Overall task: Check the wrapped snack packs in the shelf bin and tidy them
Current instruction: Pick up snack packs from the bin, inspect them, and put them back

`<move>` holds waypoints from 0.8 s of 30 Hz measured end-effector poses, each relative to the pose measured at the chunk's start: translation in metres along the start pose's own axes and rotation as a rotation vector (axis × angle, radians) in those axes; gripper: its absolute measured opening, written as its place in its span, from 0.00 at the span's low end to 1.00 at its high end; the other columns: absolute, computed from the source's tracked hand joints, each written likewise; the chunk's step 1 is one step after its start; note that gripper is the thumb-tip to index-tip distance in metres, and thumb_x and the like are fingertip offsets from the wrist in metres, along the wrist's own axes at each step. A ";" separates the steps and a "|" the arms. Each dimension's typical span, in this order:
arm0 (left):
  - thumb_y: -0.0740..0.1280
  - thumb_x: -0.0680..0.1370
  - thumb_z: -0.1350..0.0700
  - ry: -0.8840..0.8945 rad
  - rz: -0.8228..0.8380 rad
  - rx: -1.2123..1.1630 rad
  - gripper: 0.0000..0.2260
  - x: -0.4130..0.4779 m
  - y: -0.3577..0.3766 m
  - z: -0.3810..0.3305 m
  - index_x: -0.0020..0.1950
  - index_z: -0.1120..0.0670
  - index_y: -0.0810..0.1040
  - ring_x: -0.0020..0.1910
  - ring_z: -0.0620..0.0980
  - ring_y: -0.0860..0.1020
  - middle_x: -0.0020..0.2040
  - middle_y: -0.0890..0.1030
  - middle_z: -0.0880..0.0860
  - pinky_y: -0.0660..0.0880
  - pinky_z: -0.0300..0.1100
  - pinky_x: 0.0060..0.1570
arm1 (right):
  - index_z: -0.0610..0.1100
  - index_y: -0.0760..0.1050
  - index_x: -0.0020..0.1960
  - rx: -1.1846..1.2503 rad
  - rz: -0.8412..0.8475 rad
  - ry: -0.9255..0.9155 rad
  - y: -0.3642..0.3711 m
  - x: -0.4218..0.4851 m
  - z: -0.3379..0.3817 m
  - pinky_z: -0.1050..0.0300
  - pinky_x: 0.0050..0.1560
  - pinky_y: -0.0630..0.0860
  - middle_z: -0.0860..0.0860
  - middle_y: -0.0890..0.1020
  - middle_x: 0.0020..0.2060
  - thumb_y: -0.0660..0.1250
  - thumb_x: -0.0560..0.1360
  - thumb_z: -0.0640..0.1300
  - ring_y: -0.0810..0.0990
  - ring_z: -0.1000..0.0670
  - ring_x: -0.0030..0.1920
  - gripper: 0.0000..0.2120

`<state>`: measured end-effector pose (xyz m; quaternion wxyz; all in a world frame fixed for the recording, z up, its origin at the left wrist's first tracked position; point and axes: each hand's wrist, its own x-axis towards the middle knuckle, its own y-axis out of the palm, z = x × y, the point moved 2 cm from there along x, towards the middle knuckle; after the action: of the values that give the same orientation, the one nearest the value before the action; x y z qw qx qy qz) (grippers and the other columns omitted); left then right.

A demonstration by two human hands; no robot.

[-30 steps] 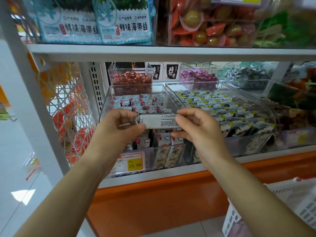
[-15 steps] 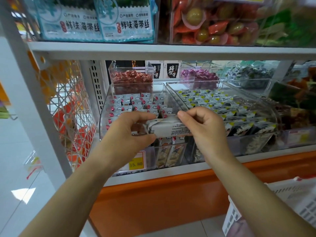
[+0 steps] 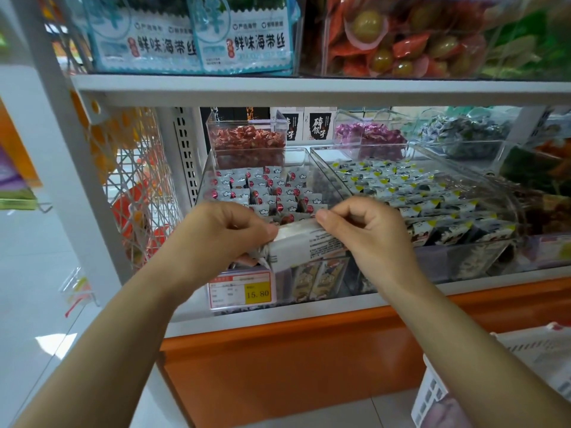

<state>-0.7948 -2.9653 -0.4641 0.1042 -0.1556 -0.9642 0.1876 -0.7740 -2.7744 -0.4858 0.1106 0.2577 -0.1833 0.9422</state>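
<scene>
both hands have lowered the white snack pack (image 3: 304,245) toward the clear bin (image 3: 206,168); left hand (image 3: 225,233) and right hand (image 3: 367,230) pinch its ends, likely reseating it.

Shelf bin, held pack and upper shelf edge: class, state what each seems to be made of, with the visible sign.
Shelf bin: clear rigid plastic, perhaps acrylic; packs show through its glossy walls.
Held pack: thin white printed film, probably plastic; it crumples where the left hand and right hand pinch it.
Upper shelf edge: smooth white, likely painted metal, though uncertain.
</scene>
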 end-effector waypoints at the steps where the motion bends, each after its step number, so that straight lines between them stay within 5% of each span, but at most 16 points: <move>1: 0.69 0.71 0.55 0.006 0.008 -0.004 0.07 -0.001 -0.001 -0.001 0.36 0.56 0.83 0.34 0.45 0.83 0.36 0.84 0.48 0.76 0.30 0.32 | 0.40 0.80 0.38 0.007 0.000 0.001 0.000 0.000 0.000 0.57 0.35 0.74 0.47 0.81 0.32 0.68 0.74 0.42 0.79 0.51 0.34 0.08; 5: 0.68 0.73 0.57 0.014 -0.007 -0.049 0.07 -0.001 -0.003 -0.001 0.39 0.57 0.84 0.35 0.47 0.83 0.38 0.85 0.48 0.77 0.31 0.33 | 0.39 0.79 0.37 0.033 -0.026 -0.013 0.000 -0.001 0.000 0.52 0.35 0.73 0.41 0.80 0.33 0.68 0.74 0.43 0.78 0.43 0.36 0.10; 9: 0.69 0.67 0.45 0.032 0.055 0.004 0.10 -0.002 0.002 0.002 0.46 0.46 0.81 0.38 0.43 0.82 0.41 0.83 0.44 0.76 0.29 0.36 | 0.39 0.79 0.37 -0.030 -0.088 -0.031 0.000 -0.001 -0.001 0.52 0.34 0.72 0.42 0.78 0.30 0.68 0.74 0.45 0.77 0.45 0.33 0.11; 12: 0.71 0.71 0.51 0.062 0.036 0.121 0.07 -0.002 0.004 0.003 0.47 0.42 0.78 0.35 0.39 0.80 0.40 0.82 0.42 0.74 0.29 0.33 | 0.41 0.80 0.37 0.016 -0.018 0.025 -0.004 0.001 -0.001 0.49 0.35 0.80 0.46 0.81 0.31 0.68 0.74 0.43 0.81 0.46 0.35 0.09; 16: 0.69 0.73 0.56 0.033 0.005 0.093 0.09 -0.001 -0.001 0.005 0.48 0.42 0.78 0.41 0.47 0.81 0.42 0.83 0.46 0.81 0.45 0.42 | 0.43 0.80 0.36 0.192 0.157 0.135 -0.012 0.007 -0.002 0.58 0.28 0.80 0.51 0.83 0.29 0.67 0.74 0.37 0.82 0.53 0.31 0.08; 24: 0.68 0.74 0.55 0.021 0.023 0.080 0.09 0.000 0.001 0.009 0.50 0.41 0.78 0.45 0.57 0.80 0.43 0.84 0.49 0.78 0.58 0.49 | 0.47 0.81 0.35 0.226 0.153 0.176 -0.013 0.010 -0.009 0.62 0.29 0.79 0.51 0.84 0.30 0.69 0.72 0.38 0.83 0.54 0.31 0.09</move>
<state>-0.7964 -2.9671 -0.4724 0.1181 -0.1645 -0.9529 0.2257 -0.7826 -2.7581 -0.4838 0.0242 0.1702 -0.0848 0.9815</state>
